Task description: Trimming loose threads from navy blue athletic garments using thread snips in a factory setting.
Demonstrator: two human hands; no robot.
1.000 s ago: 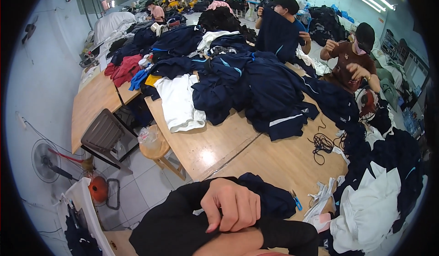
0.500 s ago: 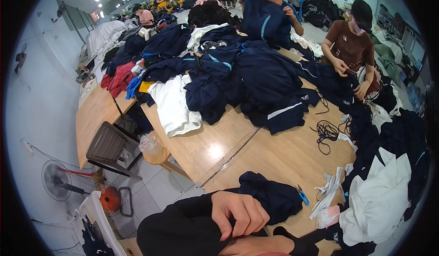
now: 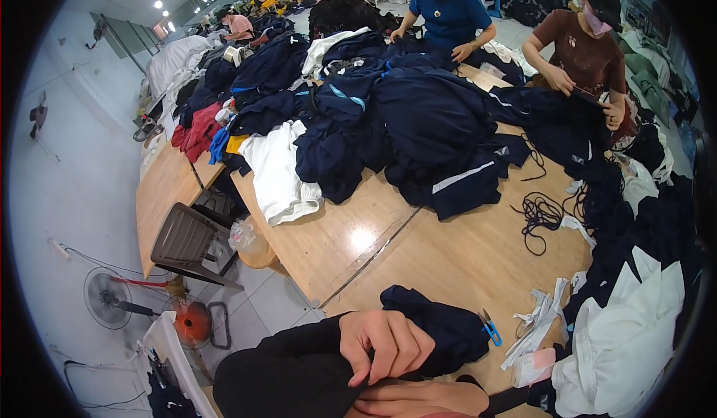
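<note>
My left hand [image 3: 390, 345], coming out of a black sleeve, is held low in front of me with its fingers curled inward. Whatever lies inside the curl is hidden. Just below it is my right hand [image 3: 429, 398], reaching in from the right; its fingers run under the left hand and are mostly out of sight. Behind both hands a crumpled navy garment [image 3: 452, 332] lies on the wooden table [image 3: 441, 257]. Blue-handled thread snips [image 3: 490, 330] rest at that garment's right edge, apart from my hands.
A large heap of navy clothes [image 3: 433, 119] covers the far table, beside a white garment [image 3: 276, 175]. Black cords [image 3: 544, 215], white strips [image 3: 539, 317] and a white cloth pile [image 3: 620, 336] lie on the right. Two co-workers stand opposite. A chair [image 3: 190, 239] and fan [image 3: 108, 297] are left.
The co-worker in blue has lowered the navy garment onto the heap. The co-worker in brown has raised their hands with dark cloth. My hands stay close together, nearly unchanged; the view has shifted slightly.
</note>
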